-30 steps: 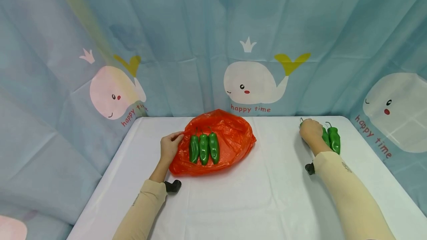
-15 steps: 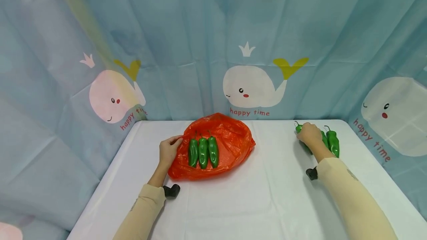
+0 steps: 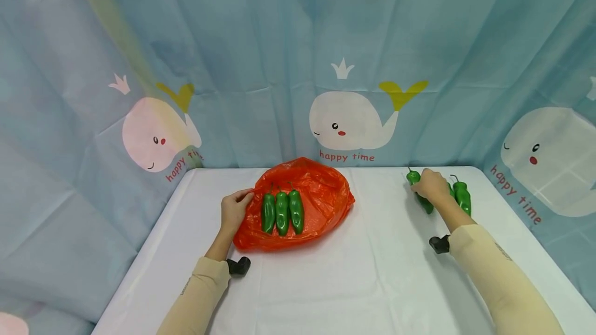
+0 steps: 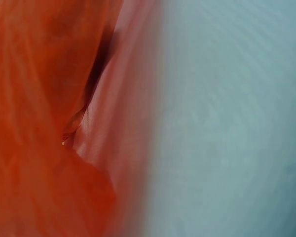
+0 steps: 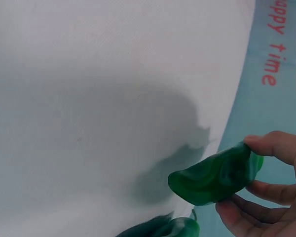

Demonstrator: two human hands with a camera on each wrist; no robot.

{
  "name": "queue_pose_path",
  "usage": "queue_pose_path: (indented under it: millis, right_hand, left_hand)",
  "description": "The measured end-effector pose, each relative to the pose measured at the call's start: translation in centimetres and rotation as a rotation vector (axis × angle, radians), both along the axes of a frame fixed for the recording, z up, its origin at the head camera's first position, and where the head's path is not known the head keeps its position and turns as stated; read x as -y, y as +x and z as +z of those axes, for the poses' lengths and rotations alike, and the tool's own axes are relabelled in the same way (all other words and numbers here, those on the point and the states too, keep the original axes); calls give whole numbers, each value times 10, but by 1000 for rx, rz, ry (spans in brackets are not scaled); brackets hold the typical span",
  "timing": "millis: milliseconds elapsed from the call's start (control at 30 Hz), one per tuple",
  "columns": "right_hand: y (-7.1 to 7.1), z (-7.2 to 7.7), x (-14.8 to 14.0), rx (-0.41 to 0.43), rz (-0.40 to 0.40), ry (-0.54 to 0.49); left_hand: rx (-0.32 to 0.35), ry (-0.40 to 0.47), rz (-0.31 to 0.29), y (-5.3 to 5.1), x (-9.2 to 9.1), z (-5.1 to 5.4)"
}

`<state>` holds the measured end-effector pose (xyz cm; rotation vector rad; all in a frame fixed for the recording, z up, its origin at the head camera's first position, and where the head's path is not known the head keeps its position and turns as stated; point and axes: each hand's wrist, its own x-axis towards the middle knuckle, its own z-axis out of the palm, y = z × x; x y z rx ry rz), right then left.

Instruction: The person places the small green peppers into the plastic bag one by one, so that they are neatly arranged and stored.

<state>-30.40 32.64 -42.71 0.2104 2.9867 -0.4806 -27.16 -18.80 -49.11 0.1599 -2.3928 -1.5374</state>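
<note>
On the left of the head view, my left hand [image 3: 233, 213] pinches the edge of a red plastic bag [image 3: 326, 206]. Three green peppers [image 3: 282, 214] lie side by side on the bag's open side. The left wrist view is filled by the bag [image 4: 34, 148] close up; the hand itself is out of it. At the back right, my right hand [image 3: 432, 187] holds a green pepper [image 3: 425, 204] between thumb and fingers. In the right wrist view this pepper [image 5: 212, 177] appears lifted, its shadow falling on the cloth.
Just right of my right hand lie other green peppers [image 3: 462, 198], one partly hidden by the hand. A white cloth [image 3: 326, 288] covers the table. Behind it hangs a blue curtain [image 3: 261, 66] printed with whales.
My right hand has shifted slightly left with the pepper, which now shows apart from the others. The left hand keeps its hold on the bag. The head view has tilted a little.
</note>
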Motion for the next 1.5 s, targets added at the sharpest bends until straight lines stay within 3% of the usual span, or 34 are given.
queue_pose_path:
  millis: [500,800,1200,1500]
  right_hand:
    - [4,12,13,42,35,-160]
    - [7,26,30,-1,81,-179]
    - [8,36,47,-18,147,-220]
    - [5,45,56,-25,169,-310]
  left_hand:
    - [13,7,2,2,1,1]
    - [-17,-2,-1,-1,1,-1]
    - [-6,5,14,-1,1,-5]
    - [11,32,-3,0,1,-3]
